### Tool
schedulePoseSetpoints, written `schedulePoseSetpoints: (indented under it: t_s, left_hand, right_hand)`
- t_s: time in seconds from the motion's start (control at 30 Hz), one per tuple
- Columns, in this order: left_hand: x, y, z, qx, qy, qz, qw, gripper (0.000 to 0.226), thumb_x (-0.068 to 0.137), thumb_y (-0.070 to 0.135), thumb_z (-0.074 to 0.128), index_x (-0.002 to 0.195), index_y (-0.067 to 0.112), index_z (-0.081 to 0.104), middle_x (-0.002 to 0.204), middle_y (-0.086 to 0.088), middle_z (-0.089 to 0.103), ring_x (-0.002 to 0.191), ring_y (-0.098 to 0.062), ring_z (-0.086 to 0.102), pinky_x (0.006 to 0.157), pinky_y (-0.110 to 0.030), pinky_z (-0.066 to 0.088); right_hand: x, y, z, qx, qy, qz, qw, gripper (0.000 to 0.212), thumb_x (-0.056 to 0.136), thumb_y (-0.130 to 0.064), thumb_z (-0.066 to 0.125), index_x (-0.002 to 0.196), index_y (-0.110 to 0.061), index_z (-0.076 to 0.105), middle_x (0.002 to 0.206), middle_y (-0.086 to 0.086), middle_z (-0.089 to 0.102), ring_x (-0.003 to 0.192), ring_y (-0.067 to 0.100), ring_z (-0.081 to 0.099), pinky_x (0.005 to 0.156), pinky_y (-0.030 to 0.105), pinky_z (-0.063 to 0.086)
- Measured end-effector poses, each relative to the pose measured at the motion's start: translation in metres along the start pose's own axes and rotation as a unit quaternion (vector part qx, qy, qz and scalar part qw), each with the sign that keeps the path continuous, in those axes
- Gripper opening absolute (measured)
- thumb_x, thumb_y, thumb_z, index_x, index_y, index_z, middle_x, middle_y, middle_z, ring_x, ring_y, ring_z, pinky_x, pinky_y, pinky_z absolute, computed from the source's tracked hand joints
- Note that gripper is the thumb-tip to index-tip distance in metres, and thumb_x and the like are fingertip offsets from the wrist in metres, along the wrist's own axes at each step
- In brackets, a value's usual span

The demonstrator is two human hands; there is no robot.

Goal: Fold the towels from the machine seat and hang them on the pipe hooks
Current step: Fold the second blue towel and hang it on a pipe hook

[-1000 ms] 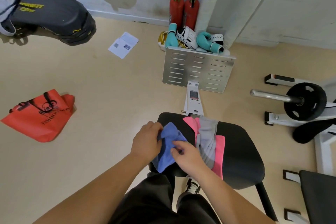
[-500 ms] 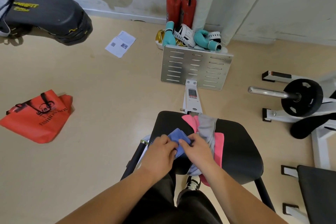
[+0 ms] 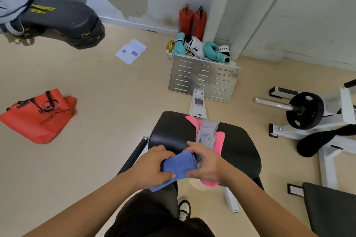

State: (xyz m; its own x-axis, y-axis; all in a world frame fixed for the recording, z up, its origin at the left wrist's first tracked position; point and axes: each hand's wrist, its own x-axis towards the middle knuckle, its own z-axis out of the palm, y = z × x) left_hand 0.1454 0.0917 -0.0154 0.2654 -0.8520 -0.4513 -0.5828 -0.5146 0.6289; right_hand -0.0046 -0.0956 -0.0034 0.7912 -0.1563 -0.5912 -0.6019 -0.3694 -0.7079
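The black padded machine seat (image 3: 237,146) fills the lower middle of the view, toward 5 o'clock from centre; the slotted silver metal footplate (image 3: 204,81) stands beyond it, at the seat's 12 o'clock; a flat red fabric tote bag (image 3: 38,117) lies on the beige floor (image 3: 107,102) out at 9 o'clock; a round black weight plate (image 3: 304,110) on a steel bar sits at 3 o'clock; a pink cloth towel (image 3: 219,140) lies along the seat's middle with a crumpled grey cloth towel (image 3: 208,132) on top; a folded blue cloth towel (image 3: 178,164) is over the seat's near edge, at its 7 o'clock; the left hand (image 3: 148,167) grips its left end, fingers and thumb curled round it; the right hand (image 3: 208,163) grips its right end likewise.
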Motion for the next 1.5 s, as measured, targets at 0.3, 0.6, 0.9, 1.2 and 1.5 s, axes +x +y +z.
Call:
schedulePoseSetpoints:
  t_s: [0.3,0.6,0.9,1.2,1.5]
  left_hand:
    - [-0.129,0.024,0.036,-0.239,0.085,-0.125,0.959,0.039,0.075,0.046,0.082,0.107,0.039,0.061,0.101,0.017,0.068,0.093,-0.006,0.068,0.081,-0.028,0.060]
    - [-0.187,-0.023,-0.007,-0.417,0.177,-0.195,0.870,0.034,0.072,0.015,0.077,0.102,0.028,0.068,0.098,-0.002,0.073,0.079,-0.014,0.066,0.072,-0.031,0.056]
    - [-0.238,-0.213,-0.155,-0.436,0.245,-0.165,0.850,0.047,0.068,0.014,0.081,0.110,0.033,0.070,0.107,0.006,0.073,0.099,-0.021,0.070,0.087,-0.043,0.061]
    - [-0.222,-0.331,-0.295,-0.511,0.235,-0.176,0.808,0.041,0.064,0.029,0.082,0.101,0.019,0.069,0.089,-0.005,0.074,0.075,-0.024,0.067,0.073,-0.043,0.055]
    - [-0.075,-0.296,-0.375,-0.491,0.175,-0.124,0.844,0.024,0.086,0.013,0.080,0.107,0.019,0.070,0.102,-0.002,0.075,0.089,-0.025,0.075,0.077,-0.050,0.064]
  right_hand:
    - [-0.079,-0.031,0.058,0.082,0.025,-0.023,0.996,0.028,0.088,-0.028,0.076,0.106,-0.035,0.055,0.097,0.000,0.064,0.095,0.024,0.066,0.083,0.038,0.062]
    - [-0.043,-0.108,0.111,0.425,0.077,0.046,0.901,0.029,0.097,-0.015,0.067,0.125,-0.008,0.062,0.114,0.013,0.076,0.111,0.032,0.072,0.098,0.049,0.058]
    - [0.115,-0.271,0.165,0.191,-0.040,-0.037,0.980,0.037,0.089,-0.013,0.080,0.124,-0.012,0.068,0.115,0.012,0.076,0.108,0.032,0.072,0.098,0.045,0.058]
    - [0.228,-0.410,0.194,0.107,0.075,-0.014,0.991,0.027,0.081,-0.038,0.070,0.102,-0.023,0.062,0.088,-0.005,0.062,0.075,0.009,0.056,0.074,0.033,0.050]
    - [0.261,-0.404,0.075,0.239,0.243,0.009,0.940,0.021,0.087,-0.044,0.077,0.103,-0.032,0.072,0.099,0.001,0.076,0.093,0.022,0.072,0.081,0.039,0.064]
